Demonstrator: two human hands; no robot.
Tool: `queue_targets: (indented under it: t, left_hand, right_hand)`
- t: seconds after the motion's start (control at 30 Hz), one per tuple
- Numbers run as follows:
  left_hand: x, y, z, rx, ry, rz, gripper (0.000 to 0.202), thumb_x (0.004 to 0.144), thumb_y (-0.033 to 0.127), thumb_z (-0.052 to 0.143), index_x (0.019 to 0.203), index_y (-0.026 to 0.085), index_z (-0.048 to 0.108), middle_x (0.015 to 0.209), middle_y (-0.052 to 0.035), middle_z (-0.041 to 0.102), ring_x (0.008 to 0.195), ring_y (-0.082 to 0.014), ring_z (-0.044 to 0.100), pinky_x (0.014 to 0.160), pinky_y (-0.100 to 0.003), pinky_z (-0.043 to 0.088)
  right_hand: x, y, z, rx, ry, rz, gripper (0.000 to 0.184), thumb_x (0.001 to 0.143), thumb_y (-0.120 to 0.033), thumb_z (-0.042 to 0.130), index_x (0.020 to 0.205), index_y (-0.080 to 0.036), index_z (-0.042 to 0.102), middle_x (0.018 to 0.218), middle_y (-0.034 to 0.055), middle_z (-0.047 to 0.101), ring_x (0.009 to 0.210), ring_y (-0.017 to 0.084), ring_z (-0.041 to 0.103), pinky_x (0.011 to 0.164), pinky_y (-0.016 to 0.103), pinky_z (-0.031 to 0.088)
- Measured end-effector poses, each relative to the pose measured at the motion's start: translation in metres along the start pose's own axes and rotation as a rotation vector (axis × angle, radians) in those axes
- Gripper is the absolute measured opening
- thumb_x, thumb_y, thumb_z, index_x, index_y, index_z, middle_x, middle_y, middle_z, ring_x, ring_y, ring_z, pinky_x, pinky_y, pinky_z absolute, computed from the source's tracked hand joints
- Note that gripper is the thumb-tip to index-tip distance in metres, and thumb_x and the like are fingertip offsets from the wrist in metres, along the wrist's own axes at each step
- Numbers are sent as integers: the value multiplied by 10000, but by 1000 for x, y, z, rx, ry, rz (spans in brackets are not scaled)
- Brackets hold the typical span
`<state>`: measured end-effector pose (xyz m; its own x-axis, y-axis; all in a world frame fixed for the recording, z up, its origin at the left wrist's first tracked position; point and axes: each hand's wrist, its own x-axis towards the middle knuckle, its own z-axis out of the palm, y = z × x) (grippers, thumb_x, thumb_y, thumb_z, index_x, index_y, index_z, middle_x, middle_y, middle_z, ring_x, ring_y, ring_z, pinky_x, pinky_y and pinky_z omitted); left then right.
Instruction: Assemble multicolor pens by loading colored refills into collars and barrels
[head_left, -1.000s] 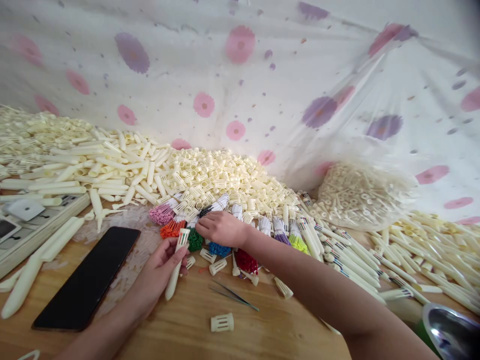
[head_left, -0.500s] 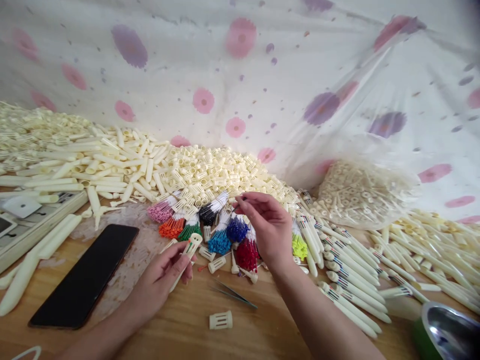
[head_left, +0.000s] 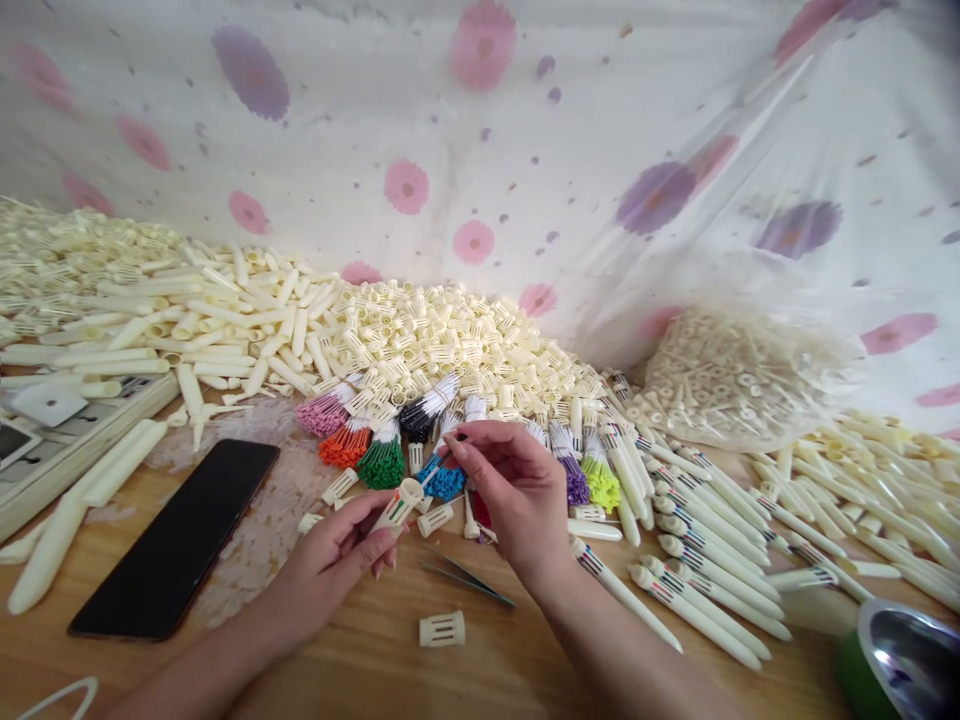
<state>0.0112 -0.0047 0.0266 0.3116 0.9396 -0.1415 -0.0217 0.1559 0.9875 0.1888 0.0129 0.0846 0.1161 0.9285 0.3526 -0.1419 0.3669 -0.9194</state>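
My left hand (head_left: 330, 570) grips a cream pen barrel (head_left: 397, 505) with its open slotted end raised toward the right. My right hand (head_left: 514, 490) pinches a thin refill stick (head_left: 442, 462) whose tip touches the barrel's mouth. Just behind both hands lie bundles of coloured refills (head_left: 382, 460): pink, orange, green, black, blue, red, purple and yellow-green.
A black phone (head_left: 176, 540) lies at the left on the wooden table (head_left: 360, 660). Tweezers (head_left: 465, 578) and a loose slotted cap (head_left: 442, 630) lie in front. Heaps of cream barrels (head_left: 225, 330) and caps (head_left: 442, 345) fill the back; finished pens (head_left: 705, 570) and a green cup (head_left: 896, 665) are at right.
My right hand left the bundles, lifted with one refill, then came down and left to the barrel's open end. My left hand tilted the barrel up toward it.
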Motion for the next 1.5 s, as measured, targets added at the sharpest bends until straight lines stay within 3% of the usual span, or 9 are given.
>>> queue_targets:
  t: [0.27,0.47,0.83,1.07,1.5]
  left_hand:
    - [0,1,2,31,37,1,400,738,409,664,1066,183,638,627,3,625,583,-159,541,557,-264,441]
    - [-1,0,1,53,12,52,328,780,358,630,1066,197,633,625,16,611,580,-149,533,561,-256,434]
    - [-3,2,1,48,-35,48,303,789,343,630,1059,205,644,615,25,604,565,-136,533,541,-236,431]
    - [-4,0,1,20,-29,19,322,763,353,659,1051,209,639,606,25,621,566,-142,549,549,-241,445]
    - [-6,2,3,53,-53,32,276,766,343,651,1013,220,676,589,23,615,554,-143,546,541,-235,453]
  right_hand:
    - [-9,14,3,-96,-107,131,75,749,-235,674,816,-201,669,755,17,685,678,137,632,648,280,527]
    - [-5,17,-4,-361,-207,83,112,743,-300,706,711,-198,672,760,17,587,720,143,547,619,257,444]
    - [-4,14,-10,-362,-359,162,261,754,-420,687,669,-176,646,677,-14,540,621,111,495,584,239,393]
    - [2,-1,-22,-356,-531,147,174,830,-321,623,741,-183,679,713,3,580,671,116,528,645,253,431]
    - [0,-2,-21,-402,-599,121,115,829,-183,613,743,-181,689,726,-3,574,688,113,526,648,239,432]
